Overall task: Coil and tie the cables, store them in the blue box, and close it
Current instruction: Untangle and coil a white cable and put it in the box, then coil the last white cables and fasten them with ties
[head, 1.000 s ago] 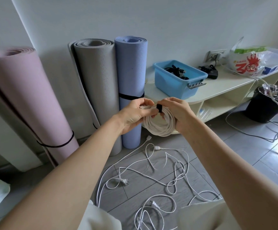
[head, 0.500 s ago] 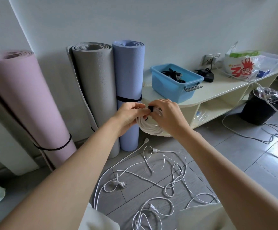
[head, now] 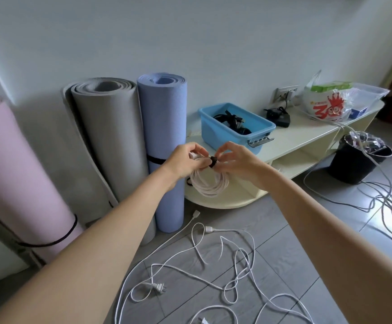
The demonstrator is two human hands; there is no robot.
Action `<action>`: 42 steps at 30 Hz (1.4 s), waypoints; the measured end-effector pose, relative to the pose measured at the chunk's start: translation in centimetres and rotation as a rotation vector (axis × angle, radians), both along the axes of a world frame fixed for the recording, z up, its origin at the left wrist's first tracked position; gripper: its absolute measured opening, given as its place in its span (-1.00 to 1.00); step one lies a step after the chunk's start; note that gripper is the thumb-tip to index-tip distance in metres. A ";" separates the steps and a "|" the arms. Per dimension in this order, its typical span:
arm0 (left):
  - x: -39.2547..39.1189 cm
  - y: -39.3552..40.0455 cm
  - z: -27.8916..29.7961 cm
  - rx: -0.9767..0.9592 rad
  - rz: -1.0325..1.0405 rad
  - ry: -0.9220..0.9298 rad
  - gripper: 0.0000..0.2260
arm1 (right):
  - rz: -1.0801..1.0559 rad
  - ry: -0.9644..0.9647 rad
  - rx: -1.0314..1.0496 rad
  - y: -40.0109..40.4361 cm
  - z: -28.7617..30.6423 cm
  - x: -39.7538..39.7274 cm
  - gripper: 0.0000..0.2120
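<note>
Both hands meet in front of the blue box (head: 234, 127): the left hand (head: 188, 157) grips the top of a coiled white cable (head: 210, 182), while the right hand (head: 233, 161) pinches a black tie (head: 213, 162) wrapped around it. The coil hangs below the fingers, just nearer the viewer than the box. The open box sits on the desk (head: 307, 134) beyond the hands, its long axis running away to the left, closer to the right hand; loose cables (head: 204, 253) lie on the floor.

At the centre of the frame a coiled white cable (head: 210, 183) is held up by the left hand (head: 185, 157) and the right hand (head: 233, 160), a black tie (head: 213, 162) being pinched between them, with the open blue box (head: 223, 129) seen just above and loose white cables (head: 213, 272) spread over the floor below.
</note>
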State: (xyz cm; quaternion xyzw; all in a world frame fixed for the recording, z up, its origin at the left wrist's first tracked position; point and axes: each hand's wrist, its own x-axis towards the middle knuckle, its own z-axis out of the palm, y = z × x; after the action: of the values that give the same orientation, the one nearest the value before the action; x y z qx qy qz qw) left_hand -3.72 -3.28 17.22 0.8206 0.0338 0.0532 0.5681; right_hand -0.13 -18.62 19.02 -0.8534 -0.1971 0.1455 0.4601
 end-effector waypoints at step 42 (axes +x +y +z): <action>-1.5 2.4 -24.7 -0.073 0.117 0.717 -0.71 | 0.101 0.241 -0.498 2.6 -28.8 0.8 -0.78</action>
State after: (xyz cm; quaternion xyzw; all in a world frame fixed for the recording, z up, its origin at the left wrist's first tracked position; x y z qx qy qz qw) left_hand -5.26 -0.88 -7.48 0.7628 0.2796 -0.2069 0.5451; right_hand 0.69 -16.02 -9.78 -0.9057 -0.1415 0.3127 0.2487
